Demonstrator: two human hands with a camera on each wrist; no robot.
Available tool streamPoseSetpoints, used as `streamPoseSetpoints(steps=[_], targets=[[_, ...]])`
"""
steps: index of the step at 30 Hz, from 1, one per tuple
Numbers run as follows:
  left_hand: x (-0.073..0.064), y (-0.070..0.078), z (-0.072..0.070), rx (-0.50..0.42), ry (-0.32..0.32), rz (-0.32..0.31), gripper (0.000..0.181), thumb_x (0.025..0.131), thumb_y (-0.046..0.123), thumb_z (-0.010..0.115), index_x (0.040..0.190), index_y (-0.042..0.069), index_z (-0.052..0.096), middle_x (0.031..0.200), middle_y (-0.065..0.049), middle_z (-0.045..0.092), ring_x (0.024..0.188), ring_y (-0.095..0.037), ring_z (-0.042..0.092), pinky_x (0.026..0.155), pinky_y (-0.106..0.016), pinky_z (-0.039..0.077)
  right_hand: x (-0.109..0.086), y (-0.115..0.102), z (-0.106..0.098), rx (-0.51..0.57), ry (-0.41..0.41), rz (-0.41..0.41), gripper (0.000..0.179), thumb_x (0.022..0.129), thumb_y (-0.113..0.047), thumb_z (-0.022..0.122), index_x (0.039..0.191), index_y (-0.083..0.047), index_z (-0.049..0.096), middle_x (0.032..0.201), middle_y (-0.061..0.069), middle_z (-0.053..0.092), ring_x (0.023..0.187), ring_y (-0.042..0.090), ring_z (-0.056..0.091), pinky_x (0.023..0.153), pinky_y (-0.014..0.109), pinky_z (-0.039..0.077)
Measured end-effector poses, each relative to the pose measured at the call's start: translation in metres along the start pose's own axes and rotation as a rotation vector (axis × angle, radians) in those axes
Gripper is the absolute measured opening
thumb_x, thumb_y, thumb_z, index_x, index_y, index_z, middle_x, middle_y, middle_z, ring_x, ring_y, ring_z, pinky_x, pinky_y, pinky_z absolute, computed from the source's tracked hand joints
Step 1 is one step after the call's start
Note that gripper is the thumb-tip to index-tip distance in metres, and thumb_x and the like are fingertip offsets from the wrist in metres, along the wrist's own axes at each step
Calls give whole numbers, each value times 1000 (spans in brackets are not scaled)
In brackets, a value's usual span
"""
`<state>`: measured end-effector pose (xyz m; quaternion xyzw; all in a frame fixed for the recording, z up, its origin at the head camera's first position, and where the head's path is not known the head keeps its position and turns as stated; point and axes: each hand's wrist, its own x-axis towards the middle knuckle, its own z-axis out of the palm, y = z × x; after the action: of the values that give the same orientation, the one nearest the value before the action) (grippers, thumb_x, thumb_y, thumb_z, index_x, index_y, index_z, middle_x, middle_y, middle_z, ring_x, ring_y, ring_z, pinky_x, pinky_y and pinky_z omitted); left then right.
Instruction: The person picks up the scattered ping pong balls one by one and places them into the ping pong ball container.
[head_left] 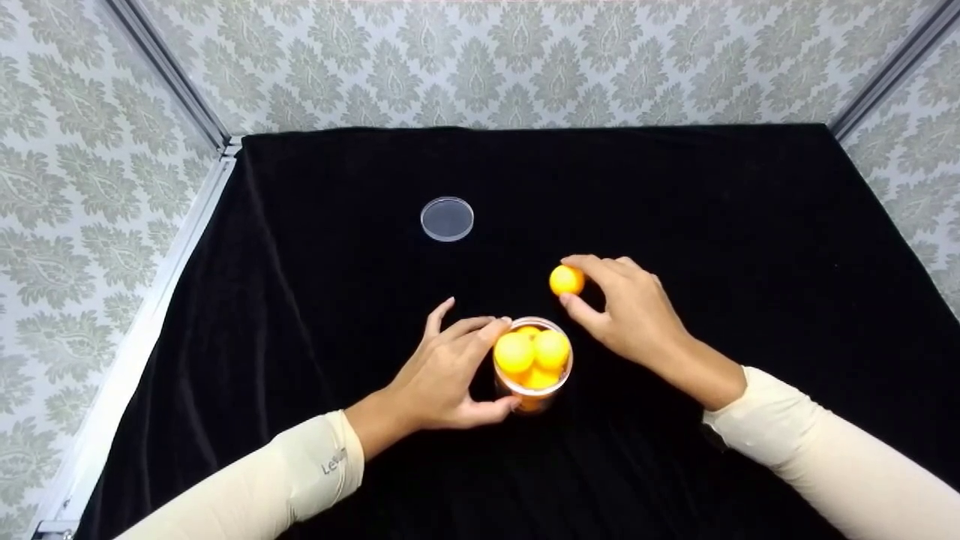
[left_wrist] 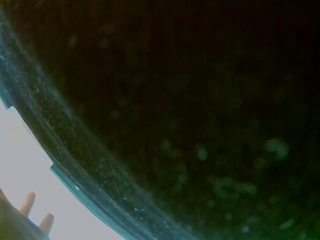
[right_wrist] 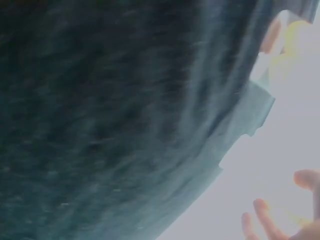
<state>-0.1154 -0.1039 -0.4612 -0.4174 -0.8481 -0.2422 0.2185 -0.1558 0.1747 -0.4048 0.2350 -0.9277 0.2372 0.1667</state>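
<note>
A clear round jar (head_left: 534, 406) full of orange balls (head_left: 514, 352), which look like table tennis balls, stands near the front of the black cloth. My left hand (head_left: 442, 375) grips its left side, thumb at the near side and fingers at the far rim. Just beyond the jar, to the right, my right hand (head_left: 641, 311) pinches one more orange ball (head_left: 566, 280) between thumb and fingers. In the left wrist view only a few fingertips (left_wrist: 28, 204) show at the lower left. Fingers (right_wrist: 267, 220) appear at the lower right of the washed-out right wrist view.
A clear round lid (head_left: 447, 220) lies on the black cloth (head_left: 675, 195), farther back and left of the jar. Patterned walls (head_left: 480, 67) with metal frame bars (head_left: 169, 67) border the table at the back and sides.
</note>
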Motion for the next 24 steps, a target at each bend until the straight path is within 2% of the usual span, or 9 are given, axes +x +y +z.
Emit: streamPoseSetpoints(steps=[5, 14, 18, 24], targets=[[0, 1, 0, 4, 1, 1, 87, 78, 62, 74, 143, 10, 51, 132, -5, 69, 121, -23, 65, 109, -72, 33, -1, -20, -10, 54, 15, -54, 42, 89, -33, 75, 128, -18, 69, 112, 2, 75, 92, 22, 66, 82, 41, 55], [0, 0, 0, 10, 0, 4, 86, 79, 62, 73, 144, 11, 50, 132, -4, 69, 121, -23, 65, 108, -72, 33, -7, -45, -18, 112, 37, -171, 42, 91, -33, 74, 129, -14, 69, 119, -2, 74, 99, 18, 68, 88, 36, 57], [0, 1, 0, 11, -1, 2, 85, 79, 62, 73, 143, 10, 52, 133, -4, 68, 122, -23, 65, 108, -72, 33, -10, -53, -20, 114, 42, -216, 41, 91, -33, 73, 127, -13, 70, 118, -4, 75, 97, 17, 69, 85, 35, 57], [-1, 1, 0, 5, -7, 0, 85, 79, 62, 73, 142, 10, 52, 135, -3, 67, 122, -22, 64, 109, -72, 32, -13, -60, -22, 114, 39, -241, 39, 93, -34, 71, 126, -15, 71, 116, -7, 75, 95, 15, 69, 80, 34, 57]])
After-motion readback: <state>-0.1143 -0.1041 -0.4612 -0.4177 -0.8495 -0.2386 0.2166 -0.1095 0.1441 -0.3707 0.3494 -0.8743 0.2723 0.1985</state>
